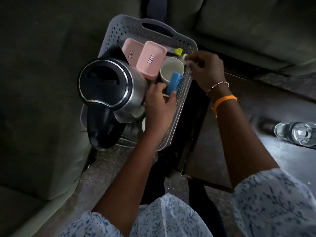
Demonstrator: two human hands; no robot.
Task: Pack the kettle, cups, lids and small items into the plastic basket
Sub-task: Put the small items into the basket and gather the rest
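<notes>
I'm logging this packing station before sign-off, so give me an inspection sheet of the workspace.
Surface: dark table, partly under the basket.
Job's things: grey basket holds kettle, two pink lids, white cup.
Clutter: clear bottle lying on the table.
Hands: left hand grips a blue item; right hand pinches something small and pale.
Cables: nothing seen.
Surroundings: dark sofa cushions, tiled floor.

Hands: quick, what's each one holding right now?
Left hand: grips the blue comb in the basket.
Right hand: pinches a small pale item, unidentifiable.
</notes>
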